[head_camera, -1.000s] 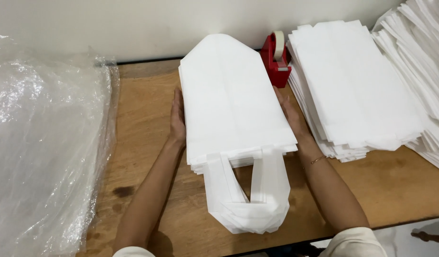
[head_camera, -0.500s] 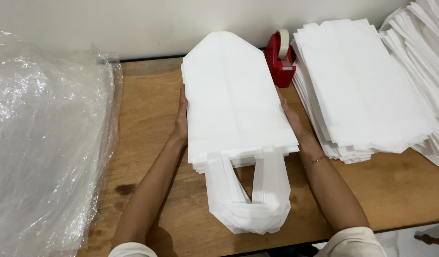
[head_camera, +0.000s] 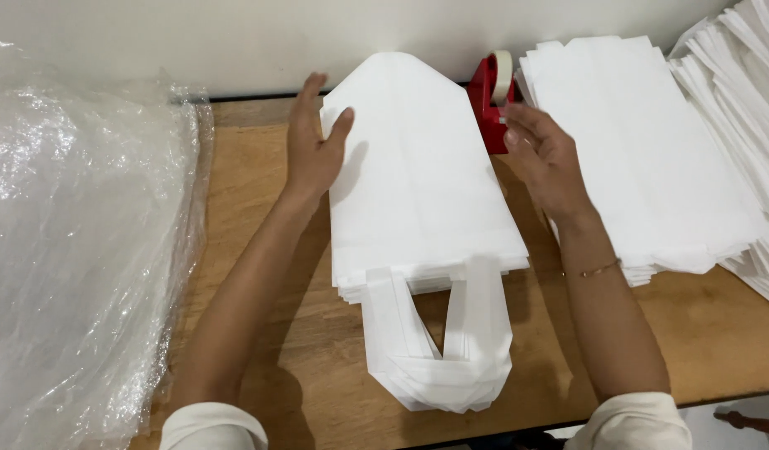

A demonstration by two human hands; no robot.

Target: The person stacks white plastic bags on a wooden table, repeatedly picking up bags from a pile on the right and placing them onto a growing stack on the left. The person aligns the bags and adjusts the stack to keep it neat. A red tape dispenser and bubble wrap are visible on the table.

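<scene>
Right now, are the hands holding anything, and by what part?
Nothing is held. Both hands, left and right, are open beside the stack of white bags, gripping neither side.

From my remote view I see two bare forearms ending in bare hands, left hand (head_camera: 314,154) and right hand (head_camera: 544,158), with no gloves or rings that I can make out. Cream sleeves are pushed up past the elbows, left sleeve (head_camera: 211,427) and right sleeve (head_camera: 634,423). A thin gold-coloured bracelet (head_camera: 599,268) circles the right wrist.
</scene>
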